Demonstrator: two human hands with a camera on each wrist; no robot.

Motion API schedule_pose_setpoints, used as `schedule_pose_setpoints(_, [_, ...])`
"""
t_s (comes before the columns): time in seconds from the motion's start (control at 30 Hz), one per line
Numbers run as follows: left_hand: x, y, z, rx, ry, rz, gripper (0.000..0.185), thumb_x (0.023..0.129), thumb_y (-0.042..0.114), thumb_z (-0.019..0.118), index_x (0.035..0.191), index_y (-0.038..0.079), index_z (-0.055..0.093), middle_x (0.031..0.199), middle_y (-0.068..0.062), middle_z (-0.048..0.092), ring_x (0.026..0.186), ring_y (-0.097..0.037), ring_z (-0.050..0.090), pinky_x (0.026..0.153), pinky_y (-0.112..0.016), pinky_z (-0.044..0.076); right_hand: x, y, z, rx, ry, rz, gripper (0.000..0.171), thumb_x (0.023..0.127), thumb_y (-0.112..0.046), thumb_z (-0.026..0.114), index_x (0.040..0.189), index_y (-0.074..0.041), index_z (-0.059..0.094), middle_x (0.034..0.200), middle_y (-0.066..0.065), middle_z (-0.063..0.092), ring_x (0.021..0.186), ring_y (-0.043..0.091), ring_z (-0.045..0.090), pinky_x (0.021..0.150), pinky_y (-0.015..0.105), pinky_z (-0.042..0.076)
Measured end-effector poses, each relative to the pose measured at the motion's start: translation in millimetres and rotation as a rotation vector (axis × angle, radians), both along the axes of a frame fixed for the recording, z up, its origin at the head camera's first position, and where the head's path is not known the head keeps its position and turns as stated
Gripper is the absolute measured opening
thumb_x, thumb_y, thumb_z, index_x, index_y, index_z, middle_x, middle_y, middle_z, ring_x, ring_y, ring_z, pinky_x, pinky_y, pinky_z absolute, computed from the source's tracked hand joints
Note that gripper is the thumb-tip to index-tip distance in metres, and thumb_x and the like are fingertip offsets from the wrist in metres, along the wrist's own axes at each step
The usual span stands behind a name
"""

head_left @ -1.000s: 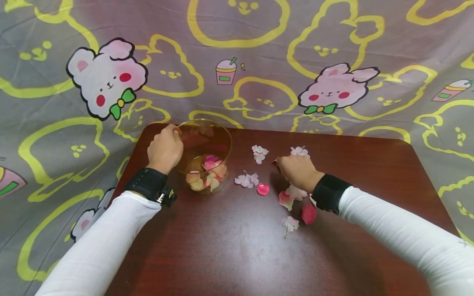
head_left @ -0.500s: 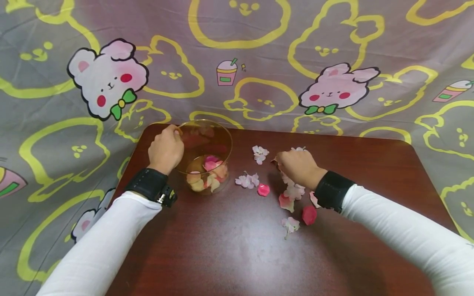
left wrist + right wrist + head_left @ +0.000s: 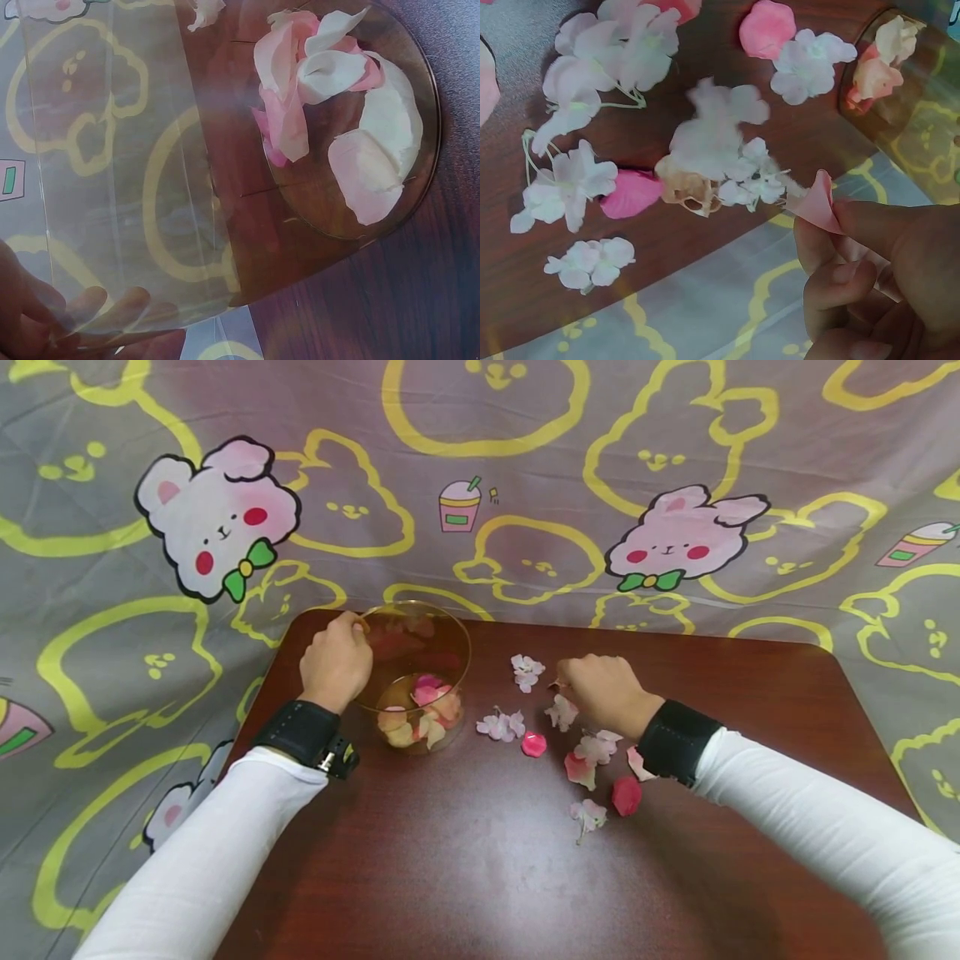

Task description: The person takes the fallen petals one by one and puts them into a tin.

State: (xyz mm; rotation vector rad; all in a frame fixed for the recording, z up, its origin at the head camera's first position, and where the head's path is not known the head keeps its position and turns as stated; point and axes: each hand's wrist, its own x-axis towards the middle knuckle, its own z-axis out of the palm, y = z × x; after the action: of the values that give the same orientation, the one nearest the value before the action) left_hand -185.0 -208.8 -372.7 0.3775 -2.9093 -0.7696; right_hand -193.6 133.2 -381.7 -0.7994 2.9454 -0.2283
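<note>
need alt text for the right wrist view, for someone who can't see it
The right hand pinches a small pink petal between thumb and fingertip. Beyond it, pale pink and white blossoms and loose petals lie scattered on a dark wooden table, with a clear cup of petals at upper right.

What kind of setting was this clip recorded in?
Probably a home or makeshift craft corner: a small dark wooden table backed by a cartoon bunny-print sheet, with a clear bowl and loose flower petals on top.
</note>
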Motion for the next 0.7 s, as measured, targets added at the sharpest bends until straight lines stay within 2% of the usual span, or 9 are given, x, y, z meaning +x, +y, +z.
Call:
schedule_pose_setpoints(0.17, [0.4, 0, 0.2, 0.003, -0.004, -0.003, 0.039, 0.110, 0.024, 0.030, 0.128, 0.005, 0.059, 0.126, -0.026, 0.067, 0.112, -0.051, 0.064, 0.089, -0.064, 0.049, -0.1, -2, 6.9, 0.002, 0.033, 0.007, 0.018, 0.088, -0.022, 0.078, 0.099, -0.009, 0.073, 0.079, 0.003, 0.072, 0.066, 0.019, 0.061, 0.062, 0.032, 0.052])
schedule_pose_setpoints(0.47, [1.1, 1, 1.4, 0.002, -0.001, -0.004, 0.039, 0.110, 0.023, 0.030, 0.129, 0.004, 0.058, 0.125, -0.026, 0.067, 0.111, -0.050, 0.064, 0.087, -0.063, 0.049, 0.7, -4, 16.2, -0.007, 0.052, 0.013, 0.010, 0.092, -0.019, 0.073, 0.091, -0.010, 0.069, 0.067, 0.002, 0.059, 0.062, 0.019, 0.057, 0.058, 0.031, 0.044])
schedule_pose_setpoints(0.7, [1.7, 1, 1.4, 0.004, -0.004, -0.004, 0.039, 0.110, 0.023, 0.030, 0.129, 0.004, 0.058, 0.126, -0.026, 0.067, 0.111, -0.050, 0.064, 0.088, -0.063, 0.049, 1.3, -8, 19.1, -0.023, 0.049, 0.028, 0.011, 0.092, -0.020, 0.074, 0.094, -0.010, 0.071, 0.073, 0.002, 0.066, 0.064, 0.019, 0.059, 0.060, 0.031, 0.047])
